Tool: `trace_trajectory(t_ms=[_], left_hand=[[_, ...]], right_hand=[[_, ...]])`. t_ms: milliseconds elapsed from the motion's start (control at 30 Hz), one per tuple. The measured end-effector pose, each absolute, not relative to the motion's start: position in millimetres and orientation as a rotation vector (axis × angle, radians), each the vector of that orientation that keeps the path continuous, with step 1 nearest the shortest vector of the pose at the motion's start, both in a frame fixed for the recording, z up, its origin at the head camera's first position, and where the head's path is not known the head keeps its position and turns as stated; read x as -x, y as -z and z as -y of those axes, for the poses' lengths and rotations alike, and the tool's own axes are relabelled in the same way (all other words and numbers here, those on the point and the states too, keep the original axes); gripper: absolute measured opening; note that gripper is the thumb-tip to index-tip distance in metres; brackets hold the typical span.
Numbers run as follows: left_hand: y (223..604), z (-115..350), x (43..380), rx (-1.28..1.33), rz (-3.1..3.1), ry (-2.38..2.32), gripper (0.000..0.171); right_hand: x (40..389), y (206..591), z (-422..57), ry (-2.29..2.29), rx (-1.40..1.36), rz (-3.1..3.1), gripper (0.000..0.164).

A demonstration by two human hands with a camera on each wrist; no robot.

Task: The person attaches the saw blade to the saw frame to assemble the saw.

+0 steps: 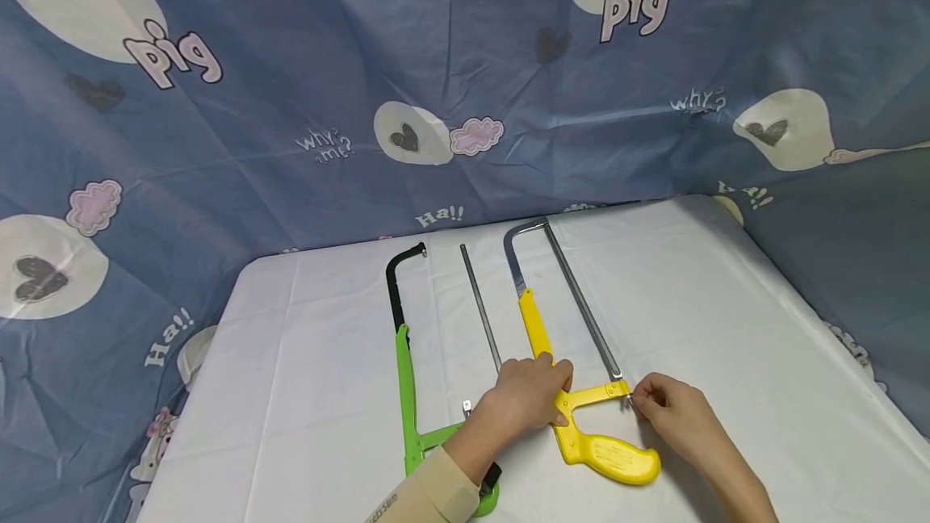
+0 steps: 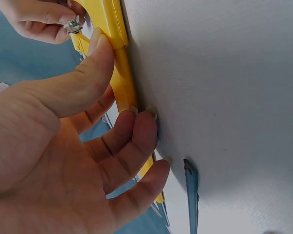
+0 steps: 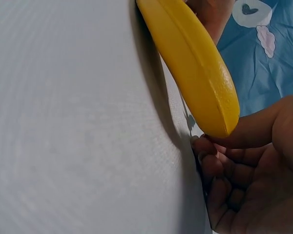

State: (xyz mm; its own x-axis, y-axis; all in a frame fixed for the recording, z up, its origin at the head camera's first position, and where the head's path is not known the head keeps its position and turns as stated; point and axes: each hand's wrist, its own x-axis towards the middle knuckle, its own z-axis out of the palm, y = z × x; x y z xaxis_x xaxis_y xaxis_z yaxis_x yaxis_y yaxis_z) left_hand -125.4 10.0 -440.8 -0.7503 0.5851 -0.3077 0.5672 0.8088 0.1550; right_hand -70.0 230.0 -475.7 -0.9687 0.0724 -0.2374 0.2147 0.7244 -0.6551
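Note:
A yellow-handled hacksaw (image 1: pixel 536 325) lies on the white-covered table, its blade (image 1: pixel 581 297) running along the right side of the frame. With thumb and fingers about the yellow frame near the handle, my left hand (image 1: pixel 525 395) holds the saw. My right hand (image 1: pixel 679 414) pinches at the wing nut (image 2: pixel 73 24) on the blade's near end. In the right wrist view the yellow handle (image 3: pixel 195 63) hides part of that pinch. A green hacksaw (image 1: pixel 407 378) with a black front bow lies to the left, partly covered by my left forearm.
Between the two saws lies a loose narrow grey strip (image 1: pixel 479 301), its near end hidden behind my left hand. White cloth covers the table (image 1: pixel 320 378). A blue printed curtain (image 1: pixel 291 79) hangs behind and along the sides.

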Motion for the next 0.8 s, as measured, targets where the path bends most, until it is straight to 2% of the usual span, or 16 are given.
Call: trace_trajectory(t_ms=[400,800], left_hand=[[440.9,-9.1,125.8,-0.876,-2.653,-0.076,0.041],[440.6,-9.1,125.3,-0.884,-2.655,-0.077,0.041]], right_hand=[[71.4,476.2,-224.6,1.032,-0.188,-2.753,0.007],[69.2,473.8,-225.1,1.074,-0.287,-2.609,0.023]])
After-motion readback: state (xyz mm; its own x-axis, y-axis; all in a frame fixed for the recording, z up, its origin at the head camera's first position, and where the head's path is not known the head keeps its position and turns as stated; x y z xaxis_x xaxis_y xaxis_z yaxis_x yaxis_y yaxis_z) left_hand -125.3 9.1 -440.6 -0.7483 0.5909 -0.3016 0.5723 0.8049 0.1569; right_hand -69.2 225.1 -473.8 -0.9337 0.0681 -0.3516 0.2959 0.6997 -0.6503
